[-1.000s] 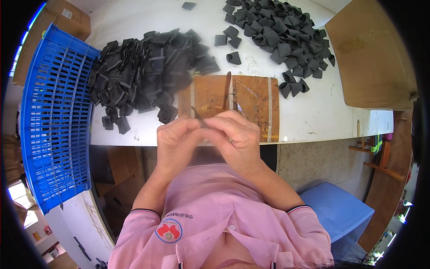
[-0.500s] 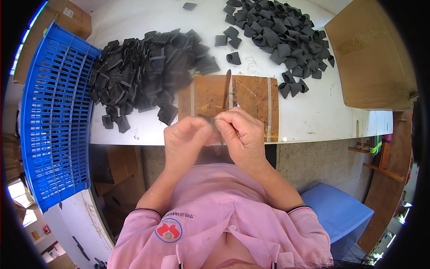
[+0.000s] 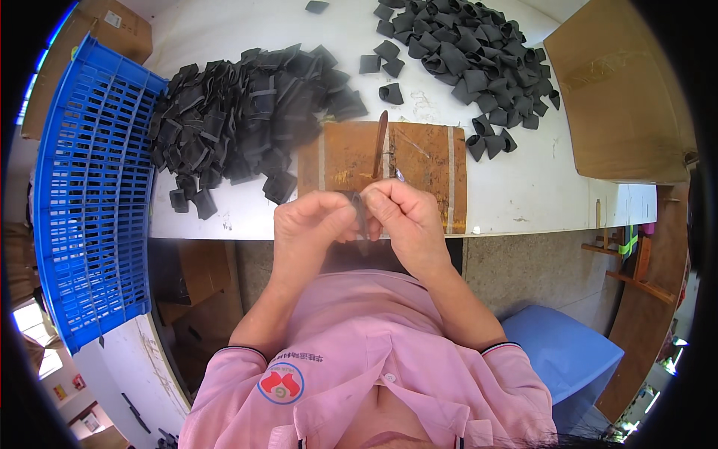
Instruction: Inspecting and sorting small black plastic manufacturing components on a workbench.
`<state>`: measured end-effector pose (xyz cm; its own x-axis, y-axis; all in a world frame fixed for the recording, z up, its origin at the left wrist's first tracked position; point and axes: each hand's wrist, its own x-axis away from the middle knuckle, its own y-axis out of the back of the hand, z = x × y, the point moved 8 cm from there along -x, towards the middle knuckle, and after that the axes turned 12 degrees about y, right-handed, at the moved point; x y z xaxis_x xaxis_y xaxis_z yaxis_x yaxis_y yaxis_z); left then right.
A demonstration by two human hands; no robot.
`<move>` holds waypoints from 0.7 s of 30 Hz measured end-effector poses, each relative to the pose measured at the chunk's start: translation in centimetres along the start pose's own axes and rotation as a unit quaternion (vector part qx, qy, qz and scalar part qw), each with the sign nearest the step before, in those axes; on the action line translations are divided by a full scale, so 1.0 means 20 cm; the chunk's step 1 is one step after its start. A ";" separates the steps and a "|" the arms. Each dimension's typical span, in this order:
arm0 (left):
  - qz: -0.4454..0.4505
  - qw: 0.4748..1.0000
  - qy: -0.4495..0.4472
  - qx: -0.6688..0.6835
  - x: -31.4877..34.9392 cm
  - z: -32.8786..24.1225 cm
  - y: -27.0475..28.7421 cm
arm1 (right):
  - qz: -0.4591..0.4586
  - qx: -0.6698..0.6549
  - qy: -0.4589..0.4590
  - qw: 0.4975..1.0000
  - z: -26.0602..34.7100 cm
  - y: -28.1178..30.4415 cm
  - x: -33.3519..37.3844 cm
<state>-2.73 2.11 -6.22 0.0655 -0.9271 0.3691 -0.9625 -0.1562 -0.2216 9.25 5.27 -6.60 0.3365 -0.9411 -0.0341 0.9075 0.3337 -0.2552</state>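
My left hand and my right hand meet in front of the table edge. Between their fingertips they pinch a small dark fabric piece, held upright and partly hidden by the fingers. Just beyond them a brown board with pale strips lies on the table, and a slim brown pointed stick rests on it. A heap of flat black fabric pieces spreads to the left of the board. At the far right lies a heap of black fabric loops.
A blue plastic crate stands tilted along the left side. Cardboard boxes are at the right and far left of the white table. A blue covered block stands below the table's right part.
The dark fabric piece has turned more upright and shows more between my fingers. My right hand has shifted its grip slightly; the heaps look the same.
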 end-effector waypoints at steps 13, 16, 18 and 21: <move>-0.245 0.955 -0.134 -0.103 0.00 -0.05 0.06 | -0.055 0.453 0.316 0.832 0.20 -0.07 0.00; 0.050 0.950 0.068 0.302 -0.08 0.05 -0.06 | -0.115 0.266 0.197 0.937 0.12 0.04 -0.03; 0.080 0.947 0.088 0.298 -0.06 0.03 -0.07 | -0.085 0.082 0.085 0.989 0.01 0.09 -0.05; 0.031 0.980 0.063 0.186 -0.06 0.04 -0.07 | -0.042 -0.226 -0.068 0.971 -0.09 0.02 -0.03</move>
<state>-1.19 3.28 -7.03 -0.0448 -0.8930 0.4478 -0.7993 -0.2368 -0.5522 9.02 5.78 -8.51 0.3249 -0.9374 0.1250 0.7398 0.1696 -0.6511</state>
